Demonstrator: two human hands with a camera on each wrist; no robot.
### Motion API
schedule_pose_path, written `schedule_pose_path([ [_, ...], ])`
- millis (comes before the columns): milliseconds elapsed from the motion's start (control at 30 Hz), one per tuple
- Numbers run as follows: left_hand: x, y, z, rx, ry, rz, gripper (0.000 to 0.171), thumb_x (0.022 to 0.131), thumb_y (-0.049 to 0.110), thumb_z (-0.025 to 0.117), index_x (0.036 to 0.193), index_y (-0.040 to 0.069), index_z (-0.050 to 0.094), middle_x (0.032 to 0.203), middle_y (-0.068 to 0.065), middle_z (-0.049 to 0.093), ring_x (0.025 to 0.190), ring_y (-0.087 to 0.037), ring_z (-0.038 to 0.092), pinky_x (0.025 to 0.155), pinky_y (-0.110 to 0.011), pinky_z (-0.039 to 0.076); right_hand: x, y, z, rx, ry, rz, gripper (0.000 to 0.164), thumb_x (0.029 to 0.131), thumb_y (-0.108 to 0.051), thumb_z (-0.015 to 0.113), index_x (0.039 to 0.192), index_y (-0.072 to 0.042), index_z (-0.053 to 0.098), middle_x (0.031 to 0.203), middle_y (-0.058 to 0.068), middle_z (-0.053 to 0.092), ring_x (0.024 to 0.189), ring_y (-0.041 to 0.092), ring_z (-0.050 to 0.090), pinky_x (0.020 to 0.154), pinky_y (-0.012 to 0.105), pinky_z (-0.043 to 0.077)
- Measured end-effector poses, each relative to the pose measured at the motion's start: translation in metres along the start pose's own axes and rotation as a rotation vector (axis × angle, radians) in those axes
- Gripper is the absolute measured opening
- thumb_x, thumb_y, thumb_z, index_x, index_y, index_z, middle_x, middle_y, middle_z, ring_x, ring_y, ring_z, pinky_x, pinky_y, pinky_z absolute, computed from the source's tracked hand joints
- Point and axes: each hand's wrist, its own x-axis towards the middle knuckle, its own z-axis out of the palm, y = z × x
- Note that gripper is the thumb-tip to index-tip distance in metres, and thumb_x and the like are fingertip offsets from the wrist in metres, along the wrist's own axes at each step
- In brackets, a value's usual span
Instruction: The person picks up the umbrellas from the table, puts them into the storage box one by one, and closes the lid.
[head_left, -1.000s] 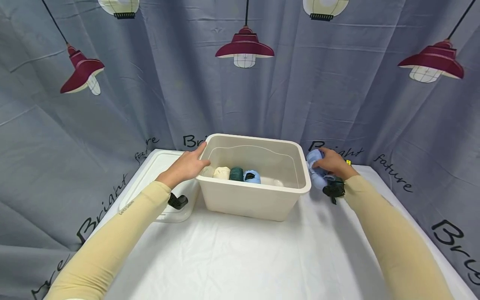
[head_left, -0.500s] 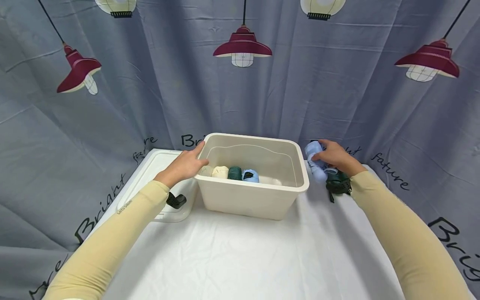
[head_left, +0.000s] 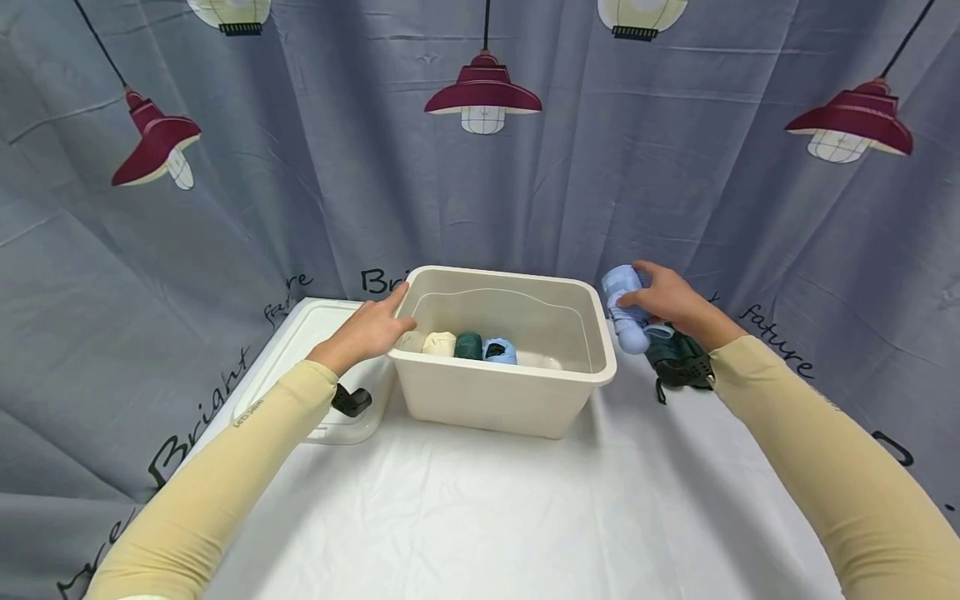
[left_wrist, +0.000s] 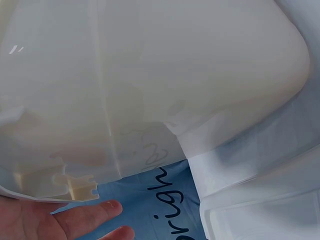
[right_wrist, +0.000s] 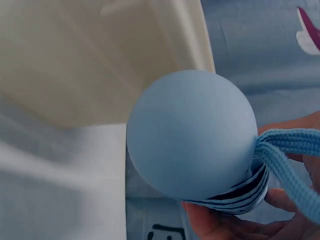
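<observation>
My right hand [head_left: 671, 298] grips a light blue folding umbrella [head_left: 624, 292], held tilted beside the right end of a cream plastic storage bin [head_left: 487, 398]. In the right wrist view the umbrella's smooth round end [right_wrist: 192, 135] faces the camera, with pleated fabric and a looped blue cord [right_wrist: 287, 142] beside it. My left hand [head_left: 367, 333] rests at the bin's left rim, index finger straight; the left wrist view shows its extended fingers [left_wrist: 90, 217] by the rim. Within the bin sit a cream bundle [head_left: 438, 343], a dark green one [head_left: 468, 346] and a light blue one [head_left: 500, 351].
A white lid [head_left: 318, 321] lies left of the bin, partly under my left arm. A dark green and black item [head_left: 671, 358] shows below my right wrist, partly hidden. The white-covered table [head_left: 480, 508] backs onto a grey-blue curtain [head_left: 360, 192].
My right hand has risen with the umbrella, tilting its upper end a little leftward, toward the bin. The left hand stays on the rim. The whole head view has shifted slightly.
</observation>
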Motion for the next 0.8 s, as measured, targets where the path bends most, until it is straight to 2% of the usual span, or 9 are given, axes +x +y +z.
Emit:
schedule_pose_path([
  [133, 0.000, -0.001, -0.001, -0.008, -0.005, -0.011, 0.081, 0.097, 0.042, 0.047, 0.164, 0.019, 0.009, 0.136, -0.029, 0.058, 0.105, -0.032, 0.058, 0.101, -0.051, 0.043, -0.006, -0.013, 0.001, -0.002, 0.002, -0.005, 0.094, 0.095, -0.025, 0.064, 0.163, -0.012, 0.002, 0.158, 0.035, 0.021, 0.136, 0.051, 0.038, 0.103, 0.061, 0.043],
  [233, -0.001, 0.000, -0.002, -0.009, -0.006, -0.010, 0.081, 0.097, 0.042, 0.047, 0.164, 0.020, 0.009, 0.145, -0.027, 0.051, 0.109, -0.031, 0.057, 0.102, -0.052, 0.043, -0.011, -0.022, 0.001, -0.014, -0.004, -0.011, 0.094, 0.095, -0.026, 0.064, 0.164, -0.013, 0.001, 0.158, 0.035, 0.023, 0.137, 0.051, 0.038, 0.103, 0.061, 0.044],
  [567, 0.000, -0.002, -0.001, -0.023, -0.015, -0.006, 0.081, 0.096, 0.042, 0.048, 0.164, 0.020, 0.009, 0.147, -0.027, 0.050, 0.111, -0.032, 0.057, 0.104, -0.052, 0.042, -0.026, -0.045, 0.007, -0.038, -0.047, -0.055, 0.091, 0.095, -0.025, 0.065, 0.164, -0.013, 0.006, 0.152, 0.035, 0.034, 0.133, 0.046, 0.044, 0.100, 0.058, 0.048],
  [800, 0.001, -0.003, 0.000, -0.022, -0.010, 0.001, 0.081, 0.096, 0.042, 0.048, 0.164, 0.019, 0.010, 0.130, -0.028, 0.062, 0.100, -0.031, 0.059, 0.099, -0.050, 0.044, -0.030, -0.057, 0.014, -0.050, -0.076, -0.076, 0.088, 0.095, -0.024, 0.065, 0.163, -0.013, 0.010, 0.149, 0.032, 0.035, 0.130, 0.044, 0.045, 0.100, 0.057, 0.048],
])
